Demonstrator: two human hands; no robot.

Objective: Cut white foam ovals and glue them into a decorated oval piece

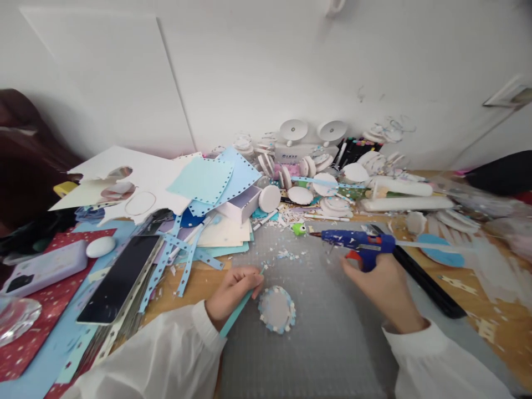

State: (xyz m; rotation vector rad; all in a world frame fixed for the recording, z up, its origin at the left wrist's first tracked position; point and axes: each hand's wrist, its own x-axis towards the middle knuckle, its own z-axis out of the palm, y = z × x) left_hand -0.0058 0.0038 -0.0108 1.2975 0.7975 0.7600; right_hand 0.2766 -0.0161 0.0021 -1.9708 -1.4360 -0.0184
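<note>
My left hand is closed, pinching a narrow teal paper strip that slants down toward my sleeve. Just right of it, a round disc with a rim of small blue and white paper pieces lies on the grey cutting mat. My right hand is wrapped around the handle of a blue glue gun with a red trigger. The gun's nozzle points left, close to a small green figure with an eye. A whitish glue stick sticks out of the gun's back.
Left of the mat lie a dark-screened phone, a lilac phone and punched blue strips. Pastel sheets are piled behind. White discs and scraps crowd the wall side. A black bar lies to the right.
</note>
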